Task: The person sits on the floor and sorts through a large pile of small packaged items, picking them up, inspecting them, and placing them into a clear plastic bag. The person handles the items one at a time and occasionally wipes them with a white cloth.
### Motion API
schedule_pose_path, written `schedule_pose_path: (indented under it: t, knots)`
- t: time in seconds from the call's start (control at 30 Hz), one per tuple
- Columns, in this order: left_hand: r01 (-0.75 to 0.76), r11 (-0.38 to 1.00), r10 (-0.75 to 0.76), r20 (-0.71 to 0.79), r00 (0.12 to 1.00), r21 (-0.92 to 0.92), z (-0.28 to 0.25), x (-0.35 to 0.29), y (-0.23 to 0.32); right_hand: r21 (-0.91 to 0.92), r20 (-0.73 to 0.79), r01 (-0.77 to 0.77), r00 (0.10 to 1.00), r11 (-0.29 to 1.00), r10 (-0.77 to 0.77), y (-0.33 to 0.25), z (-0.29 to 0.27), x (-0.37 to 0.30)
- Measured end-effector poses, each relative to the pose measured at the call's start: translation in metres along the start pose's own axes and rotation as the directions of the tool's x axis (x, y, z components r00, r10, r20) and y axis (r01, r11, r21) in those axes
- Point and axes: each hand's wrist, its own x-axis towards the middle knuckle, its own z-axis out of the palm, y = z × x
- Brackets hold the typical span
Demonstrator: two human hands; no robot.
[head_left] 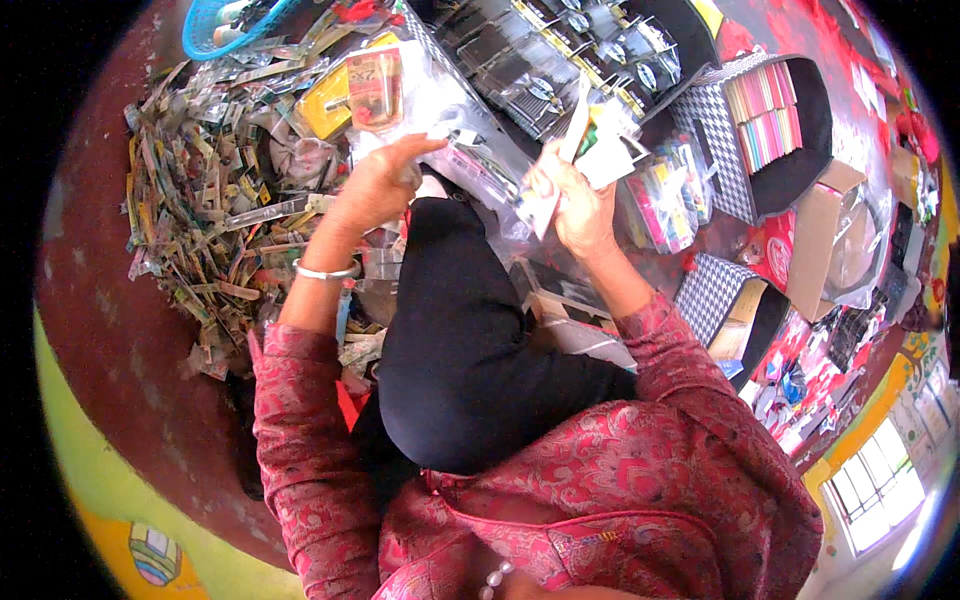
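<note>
My right hand (583, 212) is closed around a few white cards or flat packets (607, 158), which fan out above the fingers. A pale flat strip (543, 208) points down from the same grip, its kind unclear. To the left, my left hand (378, 188), with a silver bangle at the wrist, hovers by my raised knee. Its index finger stretches toward the right, and nothing shows between its fingers. Beneath both hands lies a clear plastic bag (480, 165) with pinkish contents. A yellow-and-brown blister card (376, 90) sits beyond my left hand.
A large heap of small packaged strips (215, 190) covers the floor at left. Far ahead stands a black bin of carded packs (540, 75). Houndstooth boxes (712, 150) with card stacks, a bag of colourful packets (668, 200) and an open carton (812, 240) are at right. A blue basket (205, 35) is at far left.
</note>
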Motion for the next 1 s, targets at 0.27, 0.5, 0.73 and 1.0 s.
schedule_pose_path:
  t: [0.27,0.5,0.73,1.0]
  knots:
    - [0.377,0.351,-0.370,0.243,0.897,-0.857,-0.018,-0.003,0.012,-0.231,0.247,0.319,0.933,0.919,-0.262,0.039,0.049,0.039]
    - [0.377,0.214,-0.323,0.299,0.898,-0.901,-0.022,-0.011,0.007,-0.651,0.432,0.462,0.878,0.602,-0.207,0.075,0.012,0.040]
    - [0.262,-0.089,-0.456,0.274,0.847,-0.961,-0.019,-0.025,0.001,-0.815,0.392,0.367,0.919,0.447,-0.041,0.097,-0.002,0.033]
    - [0.261,-0.144,-0.307,0.294,0.905,-0.954,-0.015,-0.024,0.002,-0.925,0.362,0.363,0.932,-0.113,0.023,0.097,0.009,0.027]
